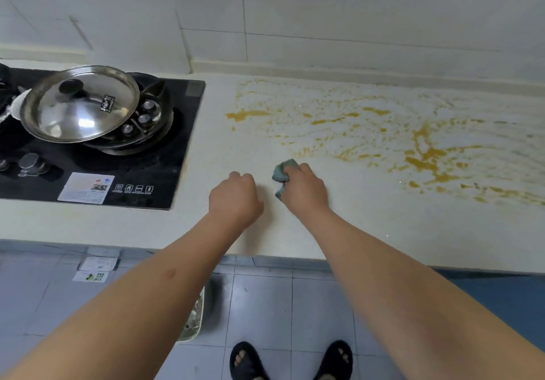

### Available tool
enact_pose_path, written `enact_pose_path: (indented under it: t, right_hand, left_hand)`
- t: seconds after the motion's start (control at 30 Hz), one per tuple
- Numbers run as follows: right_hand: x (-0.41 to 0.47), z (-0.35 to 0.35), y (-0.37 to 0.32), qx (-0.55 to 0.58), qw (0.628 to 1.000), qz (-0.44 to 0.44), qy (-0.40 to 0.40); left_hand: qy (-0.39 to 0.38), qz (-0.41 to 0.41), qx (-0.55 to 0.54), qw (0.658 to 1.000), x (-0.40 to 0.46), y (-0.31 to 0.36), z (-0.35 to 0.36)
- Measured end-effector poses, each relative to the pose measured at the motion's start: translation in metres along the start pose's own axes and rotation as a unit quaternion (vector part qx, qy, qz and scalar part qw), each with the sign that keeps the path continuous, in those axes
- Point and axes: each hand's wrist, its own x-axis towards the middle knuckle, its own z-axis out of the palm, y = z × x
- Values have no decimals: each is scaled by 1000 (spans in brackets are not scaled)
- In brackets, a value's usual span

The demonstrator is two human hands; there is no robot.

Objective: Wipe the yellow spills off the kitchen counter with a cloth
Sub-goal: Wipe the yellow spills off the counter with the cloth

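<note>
The right hand (pixel 305 186) grips a bunched teal cloth (pixel 283 173), its fingers curled round it so that only a crumpled corner and a dark dotted edge show at the thumb side, and it rests on the pale kitchen counter (pixel 348 226) near the front edge. Just beside it, to its left, the left hand (pixel 236 195) sits on the counter as a fist with the fingers curled under and nothing in it. The patch of counter under and around both hands looks bare of yellow, so I judge this near strip to be done or never soiled. Beyond the cloth, toward the tiled wall (pixel 324 19), the yellow spills (pixel 427 155) spread wide: thin smeared streaks and specks across the middle, a thicker blot at the left end near the hob, and the heaviest pools to the right, well apart from the cloth. The smearing suggests some passes have been made, but most of the job appears left, with the thick right-hand pools the main work. Left of the spills lies a black glass gas hob (pixel 97 155) carrying a pan under a tilted steel lid (pixel 79 105). The lid bears a small dark label and the hob a white sticker (pixel 85 188) with a row of icons beside it; the writing on all of these is too blurred to read, and no brand can be made out.
</note>
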Motion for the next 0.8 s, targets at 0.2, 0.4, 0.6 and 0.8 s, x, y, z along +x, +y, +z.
enact_pose_path:
  t: [0.2, 0.4, 0.6, 0.8]
  right_hand:
    - [-19, -25, 65, -4, 999, 48, 15]
    - [-50, -53, 133, -9, 996, 84, 28]
    - [-83, -87, 208, 5, 990, 132, 53]
    - [-109, -112, 276, 1, 982, 177, 70]
  left_hand:
    - [-74, -6, -43, 996, 12, 69, 17]
    - [-77, -15, 15, 997, 11, 141, 29]
    - [-100, 25, 12, 995, 3, 225, 45]
    - [-128, -8, 8, 992, -5, 280, 59]
